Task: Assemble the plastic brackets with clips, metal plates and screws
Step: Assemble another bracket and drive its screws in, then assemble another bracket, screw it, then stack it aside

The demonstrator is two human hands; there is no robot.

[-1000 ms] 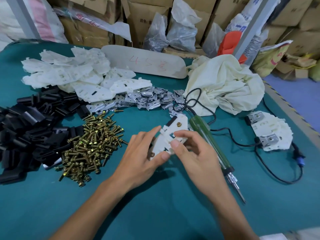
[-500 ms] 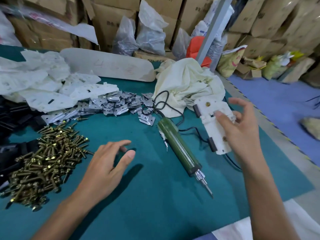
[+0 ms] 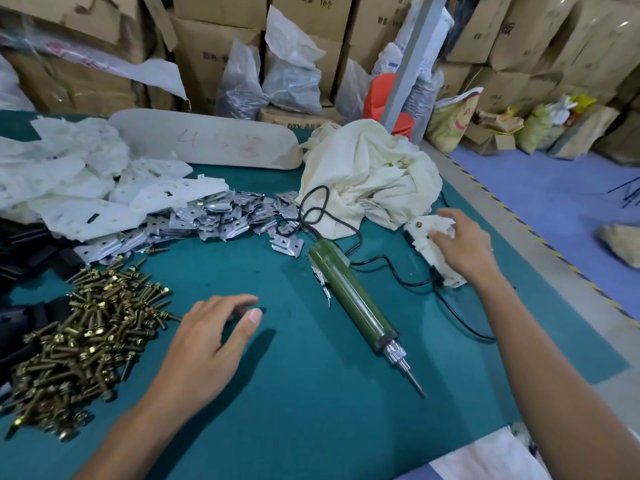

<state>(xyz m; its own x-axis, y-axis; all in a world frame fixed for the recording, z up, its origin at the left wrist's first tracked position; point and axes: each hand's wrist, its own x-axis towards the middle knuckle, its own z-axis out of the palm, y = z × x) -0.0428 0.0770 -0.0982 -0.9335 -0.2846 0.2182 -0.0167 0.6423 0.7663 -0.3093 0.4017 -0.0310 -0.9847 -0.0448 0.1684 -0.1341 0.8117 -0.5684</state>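
Observation:
My right hand (image 3: 464, 244) holds an assembled white bracket (image 3: 420, 230) with a brass screw in its top, low on the green mat at the right, thumb on its face and fingers over its far side. Hovering over the bare mat with nothing in it is my left hand (image 3: 207, 344), its fingers loosely bent. A heap of brass screws (image 3: 86, 334) lies left of that hand. Metal plates (image 3: 214, 220) are strewn behind, below a pile of white plastic brackets (image 3: 86, 188). Black clips (image 3: 24, 251) lie at the far left edge.
A green electric screwdriver (image 3: 349, 296) lies between my hands, bit toward me, its black cable (image 3: 391, 271) running under the bracket. A crumpled cream cloth (image 3: 374, 178) sits behind it. The table's right edge (image 3: 554, 299) is near my right hand. Cardboard boxes (image 3: 214, 46) line the back.
My right hand carried the assembled bracket from the middle to the right and lowered it to the mat. My left hand let go of it and stayed over the middle.

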